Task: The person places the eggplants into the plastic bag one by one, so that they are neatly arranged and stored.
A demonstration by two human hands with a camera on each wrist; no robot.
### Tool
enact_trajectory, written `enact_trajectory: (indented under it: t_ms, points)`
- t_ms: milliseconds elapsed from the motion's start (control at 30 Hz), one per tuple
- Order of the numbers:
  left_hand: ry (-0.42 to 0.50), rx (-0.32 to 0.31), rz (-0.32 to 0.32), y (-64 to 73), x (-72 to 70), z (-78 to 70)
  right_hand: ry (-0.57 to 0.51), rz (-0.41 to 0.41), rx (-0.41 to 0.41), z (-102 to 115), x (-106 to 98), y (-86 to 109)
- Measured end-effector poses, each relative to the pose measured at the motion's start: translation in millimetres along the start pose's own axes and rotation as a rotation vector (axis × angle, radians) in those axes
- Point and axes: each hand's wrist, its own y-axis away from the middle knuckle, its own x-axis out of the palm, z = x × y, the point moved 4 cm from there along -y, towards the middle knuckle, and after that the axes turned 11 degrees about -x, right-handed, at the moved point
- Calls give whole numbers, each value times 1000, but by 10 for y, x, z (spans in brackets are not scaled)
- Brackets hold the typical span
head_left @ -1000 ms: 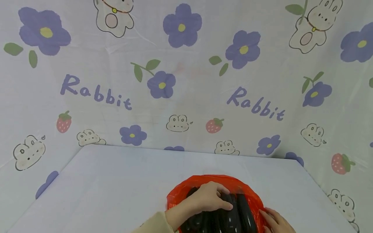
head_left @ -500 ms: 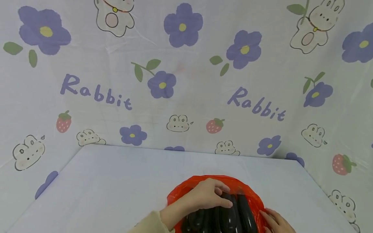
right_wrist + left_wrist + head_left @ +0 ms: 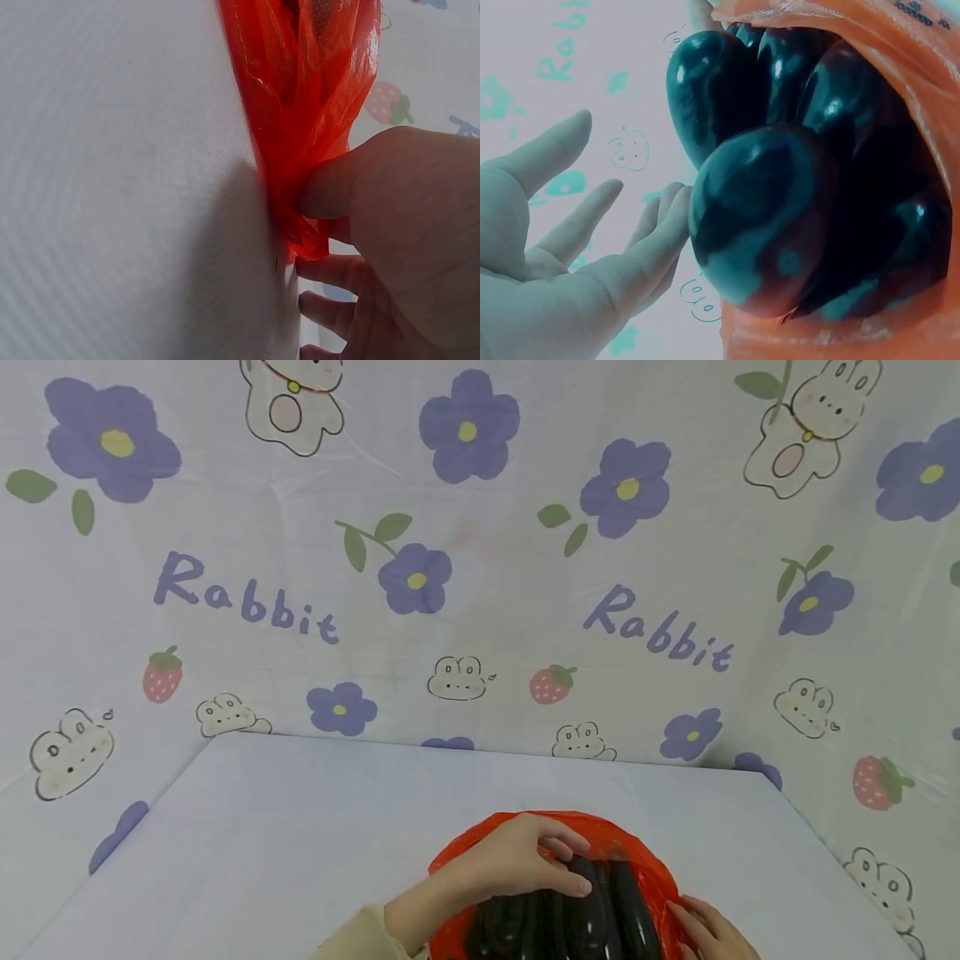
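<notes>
Several glossy, near-black eggplants (image 3: 588,922) lie side by side in a red plastic bag (image 3: 592,827), whose mouth gapes around them. Over their far ends is my left hand (image 3: 517,860), with thumb and fingers spread apart and nothing gripped. The left wrist view shows that hand (image 3: 592,277) with its fingertips right at the rounded end of the nearest eggplant (image 3: 757,217). At the bag's right side, my right hand (image 3: 712,931) pinches the gathered plastic between thumb and fingers. This crumpled part of the bag (image 3: 307,142) fills the upper middle of the right wrist view.
The bag stands near the front edge of a white-covered table (image 3: 300,827), right of its middle. Behind the table hangs a pale curtain (image 3: 495,610) printed with rabbits, purple flowers and strawberries.
My left hand and forearm have drawn a little to the left above the eggplants. My right hand, the bag and the eggplants have stayed in place.
</notes>
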Motion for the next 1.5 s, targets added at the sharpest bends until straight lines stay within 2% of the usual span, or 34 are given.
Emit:
enact_trajectory:
  t_ms: [167,333,500,667,767,833,967,1100,1167,1367,1500]
  points:
    - [23,25,8,52,-56,-23,-9,6,-20,28,-10,-10]
    - [24,45,16,95,-116,5,-1,-39,-27,73,6,14]
    - [40,73,-17,163,-212,59,7,-63,-56,78,-4,16]
    - [59,128,-64,312,-344,79,-81,32,21,13,12,16]
    - [66,130,-109,386,-451,112,-161,100,78,-39,29,1]
    - [63,126,-146,424,-527,155,-205,122,94,-61,20,-12]
    - [41,111,-208,511,-673,303,-317,112,115,-73,-27,-2]
    - [7,109,-253,610,-815,465,-458,118,217,-80,-78,60]
    - [-19,110,-280,656,-884,528,-494,140,272,-85,-109,77]
    - [-84,96,-332,807,-1044,687,-517,194,306,-75,-238,58]
    - [-136,90,-346,910,-1093,821,-417,200,296,-80,-343,32]
